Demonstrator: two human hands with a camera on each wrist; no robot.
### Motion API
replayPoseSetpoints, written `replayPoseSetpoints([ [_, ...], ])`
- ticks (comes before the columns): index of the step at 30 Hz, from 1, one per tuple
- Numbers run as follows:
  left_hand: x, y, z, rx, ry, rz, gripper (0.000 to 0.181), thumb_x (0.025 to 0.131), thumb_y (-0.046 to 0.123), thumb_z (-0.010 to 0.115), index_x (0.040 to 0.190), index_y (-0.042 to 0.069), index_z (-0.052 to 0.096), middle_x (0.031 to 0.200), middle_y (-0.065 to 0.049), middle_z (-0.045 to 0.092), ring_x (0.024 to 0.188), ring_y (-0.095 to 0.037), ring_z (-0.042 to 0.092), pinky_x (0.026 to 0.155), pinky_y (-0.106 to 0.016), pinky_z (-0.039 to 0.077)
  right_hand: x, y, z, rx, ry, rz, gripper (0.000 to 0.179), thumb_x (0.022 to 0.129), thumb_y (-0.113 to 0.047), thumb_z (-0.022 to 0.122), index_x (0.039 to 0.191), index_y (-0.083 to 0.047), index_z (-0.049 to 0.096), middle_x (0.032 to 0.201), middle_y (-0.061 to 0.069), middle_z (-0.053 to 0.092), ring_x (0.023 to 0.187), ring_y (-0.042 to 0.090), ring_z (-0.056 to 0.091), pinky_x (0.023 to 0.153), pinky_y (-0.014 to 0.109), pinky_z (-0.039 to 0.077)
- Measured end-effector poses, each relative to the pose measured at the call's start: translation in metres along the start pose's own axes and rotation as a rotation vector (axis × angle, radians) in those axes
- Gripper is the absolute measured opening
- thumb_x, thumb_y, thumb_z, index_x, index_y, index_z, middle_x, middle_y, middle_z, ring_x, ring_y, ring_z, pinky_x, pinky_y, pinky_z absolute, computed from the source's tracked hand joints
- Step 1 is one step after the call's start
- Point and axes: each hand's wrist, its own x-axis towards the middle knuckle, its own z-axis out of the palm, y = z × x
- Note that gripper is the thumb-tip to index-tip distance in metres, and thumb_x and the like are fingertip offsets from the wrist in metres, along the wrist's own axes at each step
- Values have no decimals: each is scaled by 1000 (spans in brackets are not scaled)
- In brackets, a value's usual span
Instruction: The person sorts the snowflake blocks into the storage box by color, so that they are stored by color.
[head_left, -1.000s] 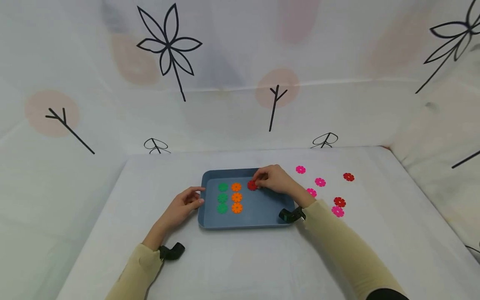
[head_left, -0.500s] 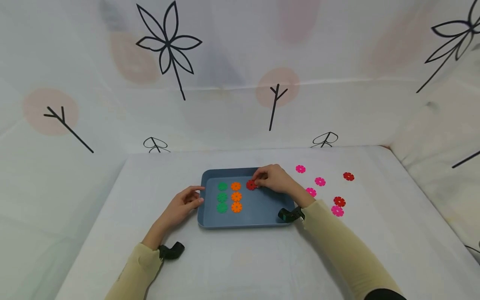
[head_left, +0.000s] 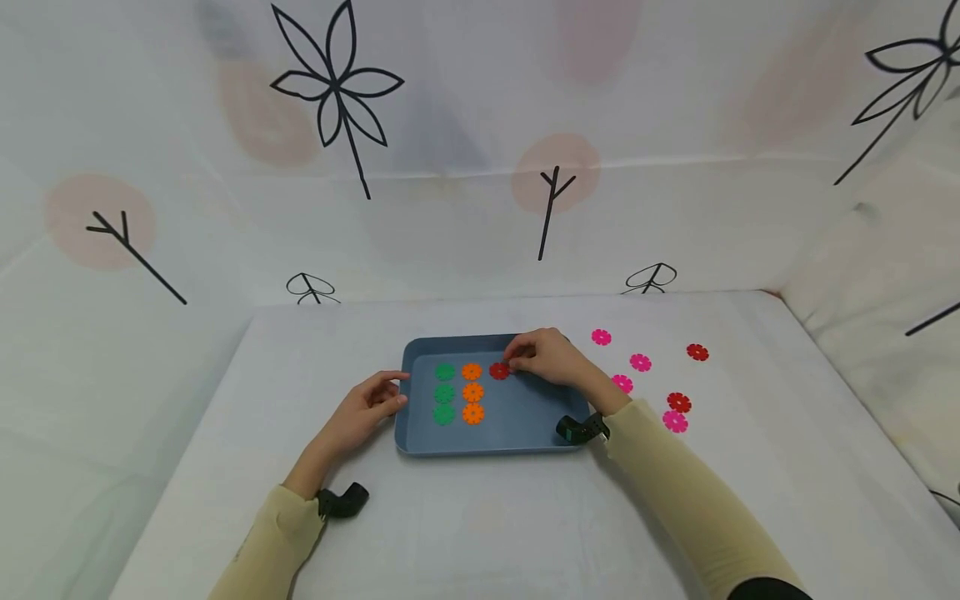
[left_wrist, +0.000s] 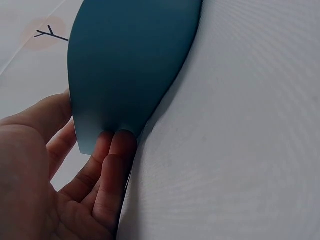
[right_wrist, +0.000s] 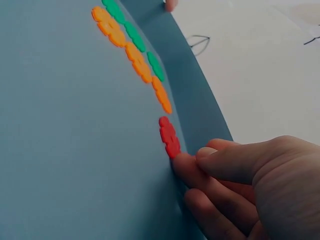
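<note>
A blue-grey tray [head_left: 532,429] holds flower-shaped plastic discs: a column of green discs [head_left: 444,392] at left and a column of orange discs [head_left: 472,392] beside it. To their right, near the far wall, a red flower disc [head_left: 498,371] lies flat on the tray floor. My right hand [head_left: 551,357] reaches over the tray, a fingertip at the red disc's near edge in the right wrist view and the thumb against the fingers. My left hand [head_left: 369,407] touches the tray's left side, with fingertips against the outer wall in the left wrist view.
On the white cloth right of the tray lie several pink discs [head_left: 641,362] and two red ones, a far one [head_left: 697,352] and a nearer one [head_left: 678,402] that overlaps a pink disc [head_left: 675,422]. A white patterned curtain [head_left: 450,225] stands behind the table.
The red disc has slid slightly left, toward the orange column, and shows more clear of my right fingertips. The left hand stays at the tray's side.
</note>
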Motion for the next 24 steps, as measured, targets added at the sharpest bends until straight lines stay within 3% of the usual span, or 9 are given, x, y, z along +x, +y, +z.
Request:
replayPoseSetpoints([
  [5,0,-1,0,3,3,-2,40,99,11,63,135,-4,55,102,-11,58,83,-19,55,71,-26,45,0,0,0,3,-9,-15,9,93,-9,71,101,-7,74,88,-2,72,80,13,66,79,33,52],
  [12,7,-33,3,-5,11,-7,41,100,12,62,138,0,54,103,-11,57,83,-21,55,70,-26,45,1,2,1,6,-8,-28,10,93,-9,71,103,-7,74,89,-2,73,82,13,68,79,34,53],
  [15,8,-40,3,-19,14,-1,41,99,15,64,137,4,56,104,-10,58,84,-20,55,72,-26,45,1,2,0,12,3,-26,11,93,-9,72,103,-8,75,91,-2,73,83,13,67,80,34,53],
  [24,9,-43,1,-21,14,3,41,98,24,66,136,12,58,104,-7,59,86,-22,58,75,-28,46,0,-1,-16,227,31,13,17,95,-10,69,110,-4,73,100,4,73,94,23,69,87,35,51],
])
